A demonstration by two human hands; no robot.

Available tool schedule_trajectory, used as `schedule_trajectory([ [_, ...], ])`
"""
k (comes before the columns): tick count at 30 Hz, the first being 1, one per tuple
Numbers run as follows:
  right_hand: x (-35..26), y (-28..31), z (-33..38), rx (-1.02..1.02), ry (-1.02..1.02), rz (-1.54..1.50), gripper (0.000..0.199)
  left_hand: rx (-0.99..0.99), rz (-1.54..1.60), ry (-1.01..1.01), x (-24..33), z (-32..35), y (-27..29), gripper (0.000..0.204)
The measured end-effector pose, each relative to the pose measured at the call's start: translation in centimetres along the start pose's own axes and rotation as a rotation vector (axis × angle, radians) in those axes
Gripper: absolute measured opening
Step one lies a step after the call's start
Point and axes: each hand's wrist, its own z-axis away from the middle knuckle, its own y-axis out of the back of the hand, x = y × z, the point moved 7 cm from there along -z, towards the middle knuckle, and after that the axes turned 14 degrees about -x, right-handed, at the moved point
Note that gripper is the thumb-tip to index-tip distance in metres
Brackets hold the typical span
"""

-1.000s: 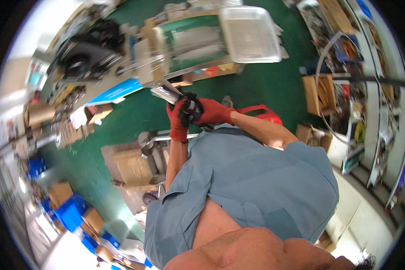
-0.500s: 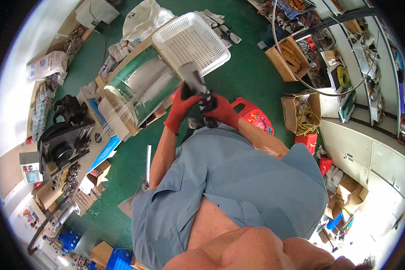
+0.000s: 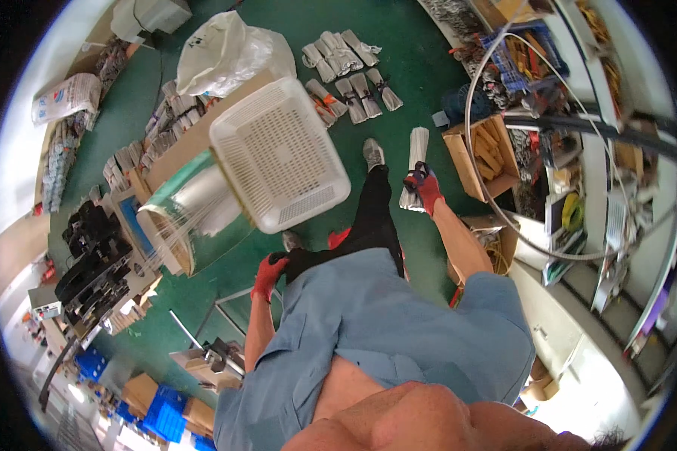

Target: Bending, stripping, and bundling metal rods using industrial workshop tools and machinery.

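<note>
My right hand (image 3: 430, 191), in a red and black glove, is closed around a bundle of pale grey strips (image 3: 418, 150) bound with a dark band. The bundle hangs out to the right, above the green floor. My left hand (image 3: 266, 278), gloved the same way, is beside my left thigh. Its fingers are partly hidden, so their pose is unclear, and nothing shows in it. Ahead of it, a white perforated plastic basket (image 3: 334, 184) rests on the near end of a table with a green and white top (image 3: 210, 197).
Several tied grey bundles (image 3: 357, 96) lie on the floor ahead. A cardboard box of wooden pieces (image 3: 483, 156) stands right of my right hand, near crowded shelves (image 3: 572, 161) and a looping cable (image 3: 469, 113). Dark machinery (image 3: 94, 252) is at left. A white sack (image 3: 235, 54) sits beyond the table.
I have risen from a lower posture and turned. My hands have parted: the right has carried the bundle out to the right, while the left has let go and dropped toward my thigh.
</note>
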Motion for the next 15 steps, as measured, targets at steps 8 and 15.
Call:
schedule_trajectory([
  [8,-4.3,7.5,-19.0,0.122,-0.761,1.372,0.074,0.429,0.428,0.17,-2.3,1.9,-9.8,0.032],
  [15,-5.6,6.4,-33.1,0.02,-0.688,1.429,0.067,0.455,0.365,0.3,0.7,-0.2,-14.5,0.037],
])
